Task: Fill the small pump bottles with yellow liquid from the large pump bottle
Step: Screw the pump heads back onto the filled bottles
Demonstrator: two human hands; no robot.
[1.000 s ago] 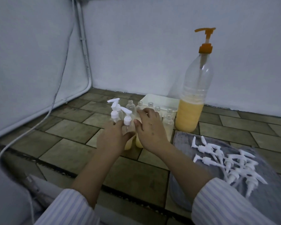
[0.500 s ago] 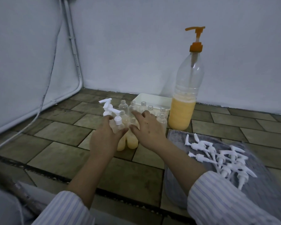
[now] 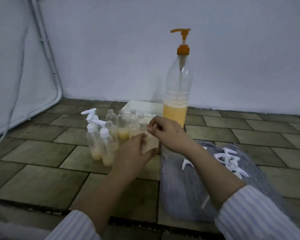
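Observation:
The large clear pump bottle (image 3: 177, 94) with an orange pump stands by the back wall, its lower part full of yellow liquid. Left of it is a cluster of small bottles (image 3: 122, 126) holding some yellow liquid. Several have open necks, and two at the front left wear white pump caps (image 3: 104, 132). My left hand (image 3: 134, 153) grips a small bottle (image 3: 151, 143) at the cluster's right front. My right hand (image 3: 166, 134) pinches that bottle's neck from above. The bottle is blurred and mostly hidden by my fingers.
A white tray (image 3: 142, 105) lies behind the small bottles. A grey cloth (image 3: 185, 187) at the right carries several loose white pump heads (image 3: 232, 160). The floor is tiled, with walls close behind and a cable and pipe at the left.
Both hands moved right, away from the two capped bottles. They now hold an uncapped small bottle in front of the large bottle.

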